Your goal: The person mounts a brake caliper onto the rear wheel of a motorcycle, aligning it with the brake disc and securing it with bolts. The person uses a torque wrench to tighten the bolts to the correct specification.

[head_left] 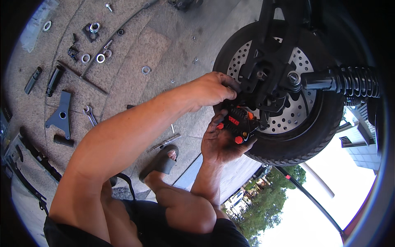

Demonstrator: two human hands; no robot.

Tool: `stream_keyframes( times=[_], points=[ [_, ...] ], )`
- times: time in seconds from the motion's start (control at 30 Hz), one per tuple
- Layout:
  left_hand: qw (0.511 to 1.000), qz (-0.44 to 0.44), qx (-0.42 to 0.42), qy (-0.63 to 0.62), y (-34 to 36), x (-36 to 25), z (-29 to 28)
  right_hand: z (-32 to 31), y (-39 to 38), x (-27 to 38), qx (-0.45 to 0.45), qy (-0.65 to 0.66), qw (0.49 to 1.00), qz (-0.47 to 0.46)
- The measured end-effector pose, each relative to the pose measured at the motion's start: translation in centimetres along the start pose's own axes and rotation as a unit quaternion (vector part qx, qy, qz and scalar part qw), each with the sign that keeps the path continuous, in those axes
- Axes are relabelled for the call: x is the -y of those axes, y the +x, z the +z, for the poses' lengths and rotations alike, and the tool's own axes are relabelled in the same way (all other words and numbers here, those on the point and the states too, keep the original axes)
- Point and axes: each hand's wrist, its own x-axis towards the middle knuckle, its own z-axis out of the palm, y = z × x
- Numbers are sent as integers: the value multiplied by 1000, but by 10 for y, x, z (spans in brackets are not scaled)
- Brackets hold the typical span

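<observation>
My right hand (222, 144), palm up and smudged dark, is wrapped round a black brake caliper (234, 120) with red and orange caps, beside the lower left of a wheel. Just above it, my left hand (218, 87) has its fingers curled in a pinch near the caliper's upper end. What those fingers hold is hidden. Behind the caliper are a drilled silver brake disc (284, 122) and a black tire (288, 149). A black bracket (263, 78) with a bolt crosses the disc's middle.
A coil-spring shock absorber (358, 82) juts right from the wheel. On the paved ground lie a grey three-armed plate (62, 115), a wrench (89, 115), a T-handle tool (84, 77), a ratchet-like metal tool (164, 142) and several washers (101, 58). My sandaled foot (164, 162) stands below.
</observation>
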Motion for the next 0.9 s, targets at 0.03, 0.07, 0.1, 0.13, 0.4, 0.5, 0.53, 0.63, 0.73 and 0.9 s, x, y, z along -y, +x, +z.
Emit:
stream_keyframes(
  times=[0.03, 0.07, 0.1, 0.13, 0.4, 0.5, 0.53, 0.63, 0.73, 0.9],
  points=[
    [1000, -1, 7, 3, 0, -1, -1, 0, 0, 0, 4, 13, 1000, 9],
    [1000, 0, 13, 6, 1, -2, -1, 1, -1, 0, -6, -6, 1000, 3],
    [1000, 1, 21, 10, 1, -3, -2, 2, -1, 1, -8, -9, 1000, 5],
    [1000, 0, 20, 17, 2, -4, -1, 3, -2, 1, -17, -16, 1000, 4],
    [996, 7, 26, 83, 9, -5, 0, 12, -1, -6, -2, -38, 999, -32],
    [995, 18, 10, 99, 9, -4, 3, 15, -1, -9, -11, -25, 999, -45],
    [994, 22, 6, 104, 9, -4, 3, 16, -1, -9, -11, -14, 999, -50],
    [992, 30, -4, 125, 6, -5, 2, 16, -1, -9, -15, -22, 999, -46],
    [989, 30, -4, 145, 4, -8, 1, 14, -2, -7, 11, 5, 1000, -6],
    [994, 7, 18, 104, 5, -9, 1, 11, -3, -3, 1, -28, 1000, -6]
  ],
)
